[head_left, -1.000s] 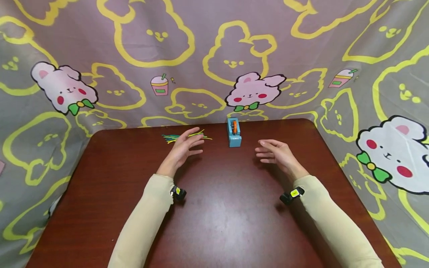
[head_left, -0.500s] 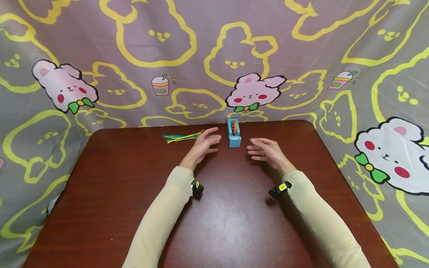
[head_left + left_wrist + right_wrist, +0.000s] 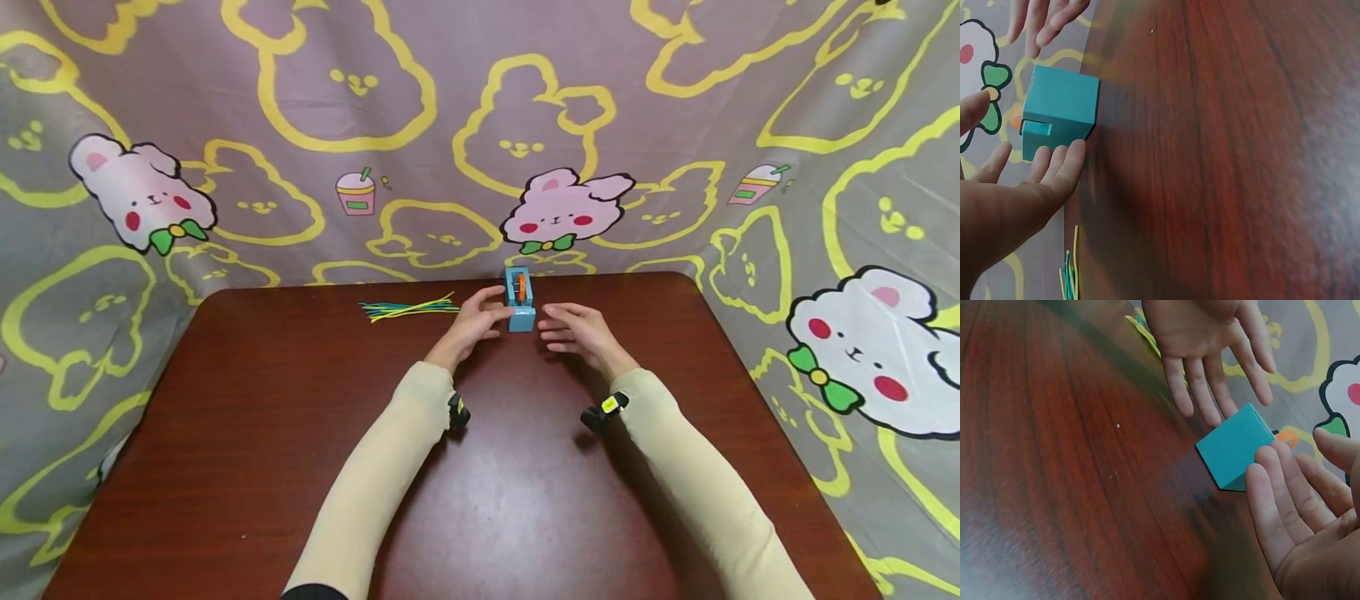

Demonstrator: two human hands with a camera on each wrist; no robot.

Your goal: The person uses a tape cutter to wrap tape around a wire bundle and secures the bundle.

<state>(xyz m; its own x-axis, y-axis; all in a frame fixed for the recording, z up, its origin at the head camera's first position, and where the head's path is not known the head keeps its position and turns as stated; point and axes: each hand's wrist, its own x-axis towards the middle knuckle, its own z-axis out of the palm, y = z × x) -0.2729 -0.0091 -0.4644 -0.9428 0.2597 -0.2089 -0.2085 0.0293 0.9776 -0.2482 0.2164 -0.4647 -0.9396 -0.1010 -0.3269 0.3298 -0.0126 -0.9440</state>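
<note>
A blue tape dispenser point(image 3: 522, 320) with an orange wheel point(image 3: 522, 287) stands upright near the table's back edge. My left hand point(image 3: 474, 323) is at its left side, fingers loosely bent, the fingertips right at the dispenser's side in the left wrist view. On the other side, my right hand point(image 3: 583, 335) is held palm inward with relaxed fingers, a small gap from the dispenser in the head view. Neither hand is curled round it. In the right wrist view the dispenser's plain front face point(image 3: 1235, 450) shows between the two hands.
Left of the dispenser lies a loose bundle of thin yellow, green and blue strips point(image 3: 405, 309). The dark brown wooden table point(image 3: 300, 433) runs back to a patterned cloth curtain point(image 3: 420, 167), which also hangs along both sides.
My left hand has moved right, from over the strips to the dispenser's side. My right hand has come left toward the dispenser. The dispenser keeps its place on the table.
</note>
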